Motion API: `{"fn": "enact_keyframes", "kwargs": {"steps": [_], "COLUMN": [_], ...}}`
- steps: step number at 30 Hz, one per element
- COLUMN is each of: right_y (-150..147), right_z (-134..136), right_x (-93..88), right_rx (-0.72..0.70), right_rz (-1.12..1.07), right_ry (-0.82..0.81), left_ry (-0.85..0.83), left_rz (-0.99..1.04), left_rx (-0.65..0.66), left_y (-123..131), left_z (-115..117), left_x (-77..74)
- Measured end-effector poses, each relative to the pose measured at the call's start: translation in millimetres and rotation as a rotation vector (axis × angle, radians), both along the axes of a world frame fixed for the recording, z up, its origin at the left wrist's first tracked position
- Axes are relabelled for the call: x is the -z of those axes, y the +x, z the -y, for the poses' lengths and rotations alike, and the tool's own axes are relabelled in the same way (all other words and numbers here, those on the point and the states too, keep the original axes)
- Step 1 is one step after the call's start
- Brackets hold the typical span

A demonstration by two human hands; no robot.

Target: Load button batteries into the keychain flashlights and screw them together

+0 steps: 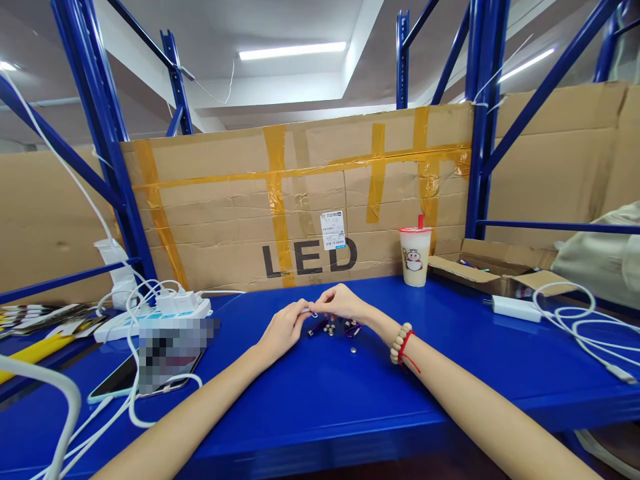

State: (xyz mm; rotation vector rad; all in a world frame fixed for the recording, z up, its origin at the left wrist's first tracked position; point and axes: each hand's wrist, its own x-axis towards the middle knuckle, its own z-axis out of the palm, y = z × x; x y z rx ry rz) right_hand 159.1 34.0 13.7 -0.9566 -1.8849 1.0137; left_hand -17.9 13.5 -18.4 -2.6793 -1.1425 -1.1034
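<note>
My left hand and my right hand meet fingertip to fingertip above the blue table. Both are closed in a pinch around a small silvery piece, too small and too covered by fingers to name. Just below the fingers lie several small round silver pieces that look like button cells. Beside them are a dark purple metal tube and another shiny purple piece, partly behind my right wrist. One single silver disc lies apart, nearer to me.
A lidded drink cup stands at the back right, beside an open cardboard box. A white charger with coiled cable lies further right. On the left are a power strip, tangled white cables and a phone. Cardboard closes the back.
</note>
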Motion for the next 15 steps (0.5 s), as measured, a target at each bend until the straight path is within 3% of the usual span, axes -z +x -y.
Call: {"fn": "enact_keyframes", "kwargs": {"steps": [15], "right_y": [-1.0], "right_z": [-0.6], "right_x": [-3.4], "right_rx": [0.039], "right_rz": [-0.052], "right_ry": [0.016], "left_ry": [0.049], "left_rz": [0.113], "left_rx": [-0.056], "left_y": [3.6], "left_z": [-3.6], "left_x": [-4.8]}}
